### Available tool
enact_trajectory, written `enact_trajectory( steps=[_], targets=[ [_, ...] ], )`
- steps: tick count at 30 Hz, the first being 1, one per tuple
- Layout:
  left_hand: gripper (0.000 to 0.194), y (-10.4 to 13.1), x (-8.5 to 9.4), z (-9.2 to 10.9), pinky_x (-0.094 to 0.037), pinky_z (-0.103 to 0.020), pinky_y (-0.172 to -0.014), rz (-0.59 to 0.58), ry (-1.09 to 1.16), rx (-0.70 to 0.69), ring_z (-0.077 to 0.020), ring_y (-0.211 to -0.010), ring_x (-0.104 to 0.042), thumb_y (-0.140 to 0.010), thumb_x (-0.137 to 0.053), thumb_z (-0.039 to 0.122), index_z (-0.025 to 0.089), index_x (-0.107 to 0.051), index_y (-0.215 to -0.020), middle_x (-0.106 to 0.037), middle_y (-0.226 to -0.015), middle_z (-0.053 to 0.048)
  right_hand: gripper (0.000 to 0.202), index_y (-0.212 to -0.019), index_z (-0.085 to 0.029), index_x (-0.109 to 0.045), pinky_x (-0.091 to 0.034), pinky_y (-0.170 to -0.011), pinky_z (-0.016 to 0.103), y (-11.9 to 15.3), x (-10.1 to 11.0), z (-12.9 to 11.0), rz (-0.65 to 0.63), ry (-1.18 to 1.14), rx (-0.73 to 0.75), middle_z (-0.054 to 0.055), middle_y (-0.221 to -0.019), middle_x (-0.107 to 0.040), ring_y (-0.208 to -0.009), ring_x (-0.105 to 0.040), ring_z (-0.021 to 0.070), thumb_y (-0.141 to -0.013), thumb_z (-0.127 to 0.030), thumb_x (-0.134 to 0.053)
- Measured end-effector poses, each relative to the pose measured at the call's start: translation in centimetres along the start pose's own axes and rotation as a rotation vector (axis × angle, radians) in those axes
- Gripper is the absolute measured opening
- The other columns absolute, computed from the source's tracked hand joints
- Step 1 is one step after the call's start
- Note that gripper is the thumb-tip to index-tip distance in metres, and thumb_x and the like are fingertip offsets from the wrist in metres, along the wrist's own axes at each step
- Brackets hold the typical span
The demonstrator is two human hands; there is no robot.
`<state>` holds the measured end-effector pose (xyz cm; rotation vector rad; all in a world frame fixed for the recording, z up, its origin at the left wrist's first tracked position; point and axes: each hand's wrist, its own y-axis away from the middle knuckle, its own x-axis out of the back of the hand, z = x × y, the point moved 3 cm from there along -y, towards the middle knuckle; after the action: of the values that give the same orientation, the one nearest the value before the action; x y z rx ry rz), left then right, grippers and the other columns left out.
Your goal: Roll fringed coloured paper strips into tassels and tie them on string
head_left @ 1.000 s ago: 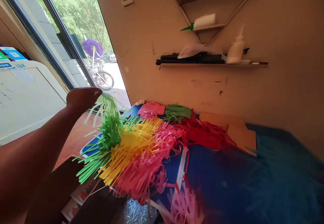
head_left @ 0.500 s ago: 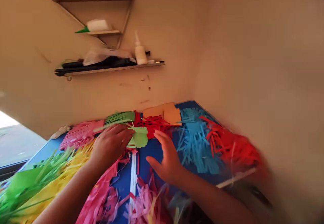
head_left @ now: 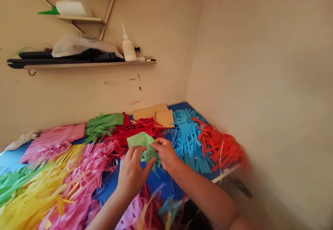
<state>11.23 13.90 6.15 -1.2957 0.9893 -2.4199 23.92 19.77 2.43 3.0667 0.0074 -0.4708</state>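
Note:
A light green fringed paper [head_left: 140, 139] hangs above the blue table, its cut strips pointing down. My right hand [head_left: 165, 152] pinches its right side between thumb and fingers. My left hand [head_left: 133, 167] is at the lower left of the paper, fingers apart and curved, the fingertips near or against its edge. Behind the paper lies red fringed paper [head_left: 135, 127]. Blue fringed paper [head_left: 191, 143] is to the right of my right hand.
Pink [head_left: 88, 174], yellow [head_left: 33, 202] and green fringed papers [head_left: 104, 124] cover the left of the table [head_left: 109, 188]. Orange paper [head_left: 165, 118] lies at the back, red fringe [head_left: 226, 152] at the right. A wall shelf [head_left: 91, 64] holds a glue bottle [head_left: 128, 49].
The light green paper has passed from my left hand to my right hand, which was open before. My left hand has moved right and opened. The view has shifted right.

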Motion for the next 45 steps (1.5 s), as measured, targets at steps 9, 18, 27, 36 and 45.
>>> enact_trajectory(
  steps=[9,18,27,36,45],
  targets=[
    [0.025,1.0,-0.6,-3.1,-0.054,-0.030,-0.073,-0.159,0.184,0.292,-0.0209,-0.079,-0.070,-0.079,-0.058,0.047,0.025,-0.067,-0.080,-0.075,-0.082,-0.002,0.046,-0.054,-0.019,-0.049,-0.029,-0.050,0.022,1.7,0.3,-1.4,-0.083,0.143,0.014,-0.008,-0.049,-0.042,-0.050,-0.033,0.0071,-0.054,-0.054,-0.080],
    [0.041,1.5,2.2,-5.2,-0.049,-0.026,-0.060,-0.277,0.311,0.463,-0.0175,-0.064,-0.064,-0.074,-0.059,0.060,0.021,-0.069,-0.073,-0.071,-0.069,-0.001,0.035,-0.071,-0.018,-0.058,-0.040,-0.061,0.024,0.5,1.2,-0.3,-0.206,0.370,0.096,-0.002,-0.068,-0.058,-0.063,-0.051,0.0117,-0.068,-0.048,-0.074],
    [0.036,2.2,5.6,-8.8,-0.051,-0.028,-0.062,-0.414,0.234,0.407,-0.0200,-0.067,-0.067,-0.075,-0.059,0.056,0.022,-0.070,-0.080,-0.073,-0.074,-0.002,0.009,-0.085,-0.021,-0.070,-0.039,-0.088,0.033,0.8,-0.1,-0.6,-0.253,0.950,0.479,0.001,-0.088,-0.074,-0.085,-0.065,0.0171,-0.084,-0.017,-0.062],
    [0.066,2.4,2.3,-4.0,-0.017,-0.052,-0.118,-0.105,-0.309,0.000,-0.0277,-0.133,-0.049,-0.081,-0.054,0.026,0.019,-0.036,-0.144,-0.055,-0.143,-0.014,0.014,-0.095,-0.022,-0.068,-0.028,-0.093,0.040,3.4,-1.2,-2.0,-0.287,1.350,0.897,0.003,-0.092,-0.073,-0.092,-0.060,0.0199,-0.086,-0.016,-0.059],
    [0.034,5.0,0.9,-10.1,-0.043,-0.047,-0.092,-0.155,-0.411,0.289,-0.0287,-0.099,-0.067,-0.079,-0.049,0.018,0.025,-0.071,-0.104,-0.076,-0.100,-0.007,0.019,-0.094,-0.023,-0.067,-0.027,-0.095,0.038,4.5,1.7,-0.9,-0.253,1.149,0.993,0.001,-0.090,-0.073,-0.088,-0.062,0.0173,-0.081,-0.011,-0.059]
  ],
)
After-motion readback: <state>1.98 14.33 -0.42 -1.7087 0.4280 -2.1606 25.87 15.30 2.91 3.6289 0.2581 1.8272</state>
